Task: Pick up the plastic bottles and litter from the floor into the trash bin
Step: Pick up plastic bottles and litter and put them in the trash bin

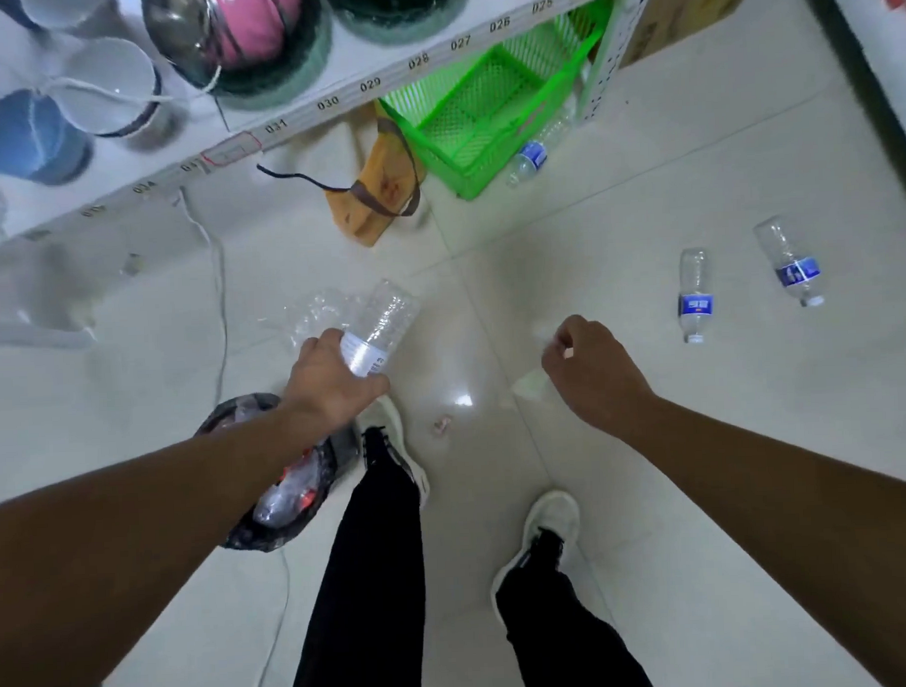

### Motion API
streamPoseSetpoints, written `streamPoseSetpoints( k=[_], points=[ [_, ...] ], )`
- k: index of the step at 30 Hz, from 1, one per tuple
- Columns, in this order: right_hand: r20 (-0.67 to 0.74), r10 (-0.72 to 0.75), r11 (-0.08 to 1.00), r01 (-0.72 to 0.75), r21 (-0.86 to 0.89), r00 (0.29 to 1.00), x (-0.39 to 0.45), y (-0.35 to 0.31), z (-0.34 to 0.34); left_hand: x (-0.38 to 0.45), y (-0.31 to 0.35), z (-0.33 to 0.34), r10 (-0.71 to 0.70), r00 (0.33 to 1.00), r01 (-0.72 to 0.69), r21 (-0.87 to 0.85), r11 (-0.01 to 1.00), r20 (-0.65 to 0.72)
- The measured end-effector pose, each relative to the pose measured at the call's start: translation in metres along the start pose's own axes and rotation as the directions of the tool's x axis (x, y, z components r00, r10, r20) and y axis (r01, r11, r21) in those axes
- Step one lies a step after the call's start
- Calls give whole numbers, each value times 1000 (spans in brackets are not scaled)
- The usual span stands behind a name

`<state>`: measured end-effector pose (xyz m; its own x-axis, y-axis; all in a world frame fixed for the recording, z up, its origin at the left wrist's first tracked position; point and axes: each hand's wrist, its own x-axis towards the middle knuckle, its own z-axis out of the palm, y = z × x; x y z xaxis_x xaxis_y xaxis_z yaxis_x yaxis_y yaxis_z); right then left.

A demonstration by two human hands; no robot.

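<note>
The left hand (334, 378) curls its fingers around a clear plastic bottle (381, 325) at centre frame, above the trash bin (252, 535) at lower left. The right hand (590, 374) pinches a small white scrap (568, 353). Two bottles (696, 296) lie on the floor (649, 439) at right, and another (529, 158) lies beside the green basket (484, 111).
</note>
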<state>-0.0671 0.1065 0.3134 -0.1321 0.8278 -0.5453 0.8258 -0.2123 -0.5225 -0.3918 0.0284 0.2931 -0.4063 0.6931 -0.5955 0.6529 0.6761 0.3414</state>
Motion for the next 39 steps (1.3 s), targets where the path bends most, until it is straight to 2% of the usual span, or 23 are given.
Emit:
streamPoseSetpoints(
  k=[3, 9, 16, 21, 26, 33, 36, 39],
  points=[
    [53, -45, 997, 48, -60, 998, -26, 4, -4, -33, -25, 6, -53, 997, 51, -40, 998, -63],
    [-9, -43, 997, 42, -66, 999, -51, -2, 6, -71, -72, -17, -106, 976, 70, -186, 980, -191],
    [60, -40, 993, 47, -106, 997, -69, -10, 70, -79, -170, -47, -316, 918, 267, -218, 939, -238],
    [165, -6, 990, 29, -140, 986, -79, -47, 126, -76, -235, -61, -381, 902, 312, -303, 900, -204],
    [174, -85, 987, 107, -122, 981, -83, -102, 187, -62, -289, -46, -432, 894, 359, -386, 850, -118],
    [216, -156, 978, 182, -106, 964, -73, -163, 299, -21, -331, 5, -302, 953, 281, -481, 830, 35],
    [215, -171, 976, 196, -99, 962, -63, -178, 351, -6, -348, 30, -314, 948, 295, -506, 811, 50],
    [194, -148, 965, 185, -187, 970, -49, -182, 397, 7, -364, 48, -292, 947, 319, -461, 828, 131]
  ],
)
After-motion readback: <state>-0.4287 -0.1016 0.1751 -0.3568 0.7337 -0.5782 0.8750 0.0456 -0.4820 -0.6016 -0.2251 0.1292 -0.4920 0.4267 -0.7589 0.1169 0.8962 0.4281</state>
